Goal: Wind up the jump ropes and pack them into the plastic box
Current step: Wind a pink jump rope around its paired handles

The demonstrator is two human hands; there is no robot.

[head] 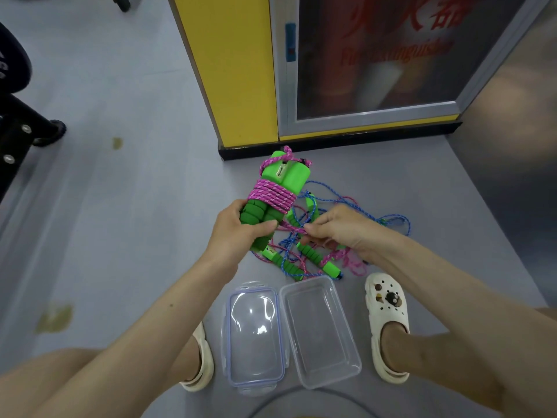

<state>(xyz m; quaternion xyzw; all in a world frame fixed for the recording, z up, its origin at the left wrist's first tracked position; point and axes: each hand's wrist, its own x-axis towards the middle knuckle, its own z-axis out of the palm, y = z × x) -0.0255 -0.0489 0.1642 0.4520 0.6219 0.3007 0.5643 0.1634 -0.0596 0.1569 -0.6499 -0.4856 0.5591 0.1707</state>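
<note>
pink rope half wound on paired green handles, held over the floor

the two green handles lie side by side as one bundle, bound round the middle by tight turns of pink cord. the bundle is held in the air above the grey floor. its long axis runs from the foam grips nearest the person up and away to the blocky ends, which point toward the yellow pillar and the glass-fronted cabinet.

the left hand is curled round the foam grips at the bundle's near end, thumb across the front. just to its right, the right hand pinches the free run of pink cord between thumb and fingertips, close to the grips.

under both hands a loose tangle of ropes, blue and pink with more green handles, lies on the floor. nearer the person stand the clear plastic box, open, and its lid just beside it on the left, between two pale shoes.
</note>
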